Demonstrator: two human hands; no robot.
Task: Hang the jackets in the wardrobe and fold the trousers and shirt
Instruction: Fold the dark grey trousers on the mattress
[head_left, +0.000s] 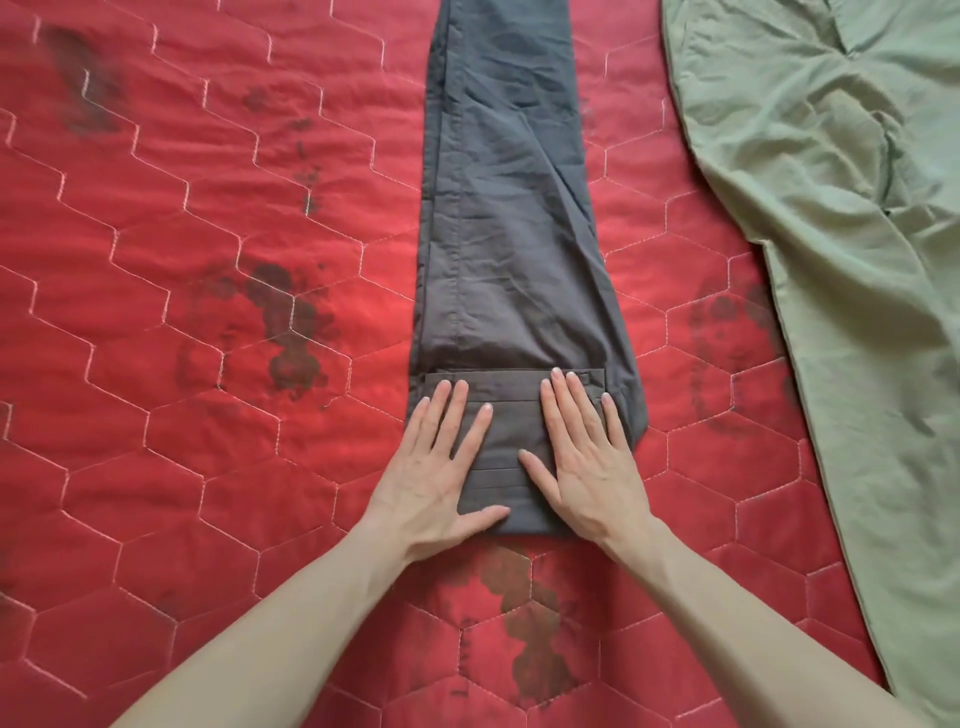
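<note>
Both forearms come in from the bottom edge, bare, converging toward the middle of the frame. Both hands lie palm-down with fingers straight and slightly spread, gripping nothing, just pressing flat.

Left hand: sits on the left part of the folded end of the trousers. Fingertips point away from the person, thumb angled inward along the near edge of the fold. The outer side of the palm overhangs onto the bedspread.

Right hand: sits on the right part of the same fold, fingertips reaching the far edge of the folded section, thumb pointing inward toward the left hand. A strip of fabric shows between the two hands; they don't touch.

Trousers: dark grey, laid lengthwise down the centre of the bed, legs stacked into one long narrow strip running to the top edge of the frame. The near end is doubled over on itself into a short rectangular fold with layered edges visible, and that's the part under both hands.

Shirt: pale green, crumpled, spread along the right side of the bed, well apart from the hands and not touching the trousers.

Bedspread: red, quilted in a hexagon stitch, with dark blotches in the pattern.
</note>
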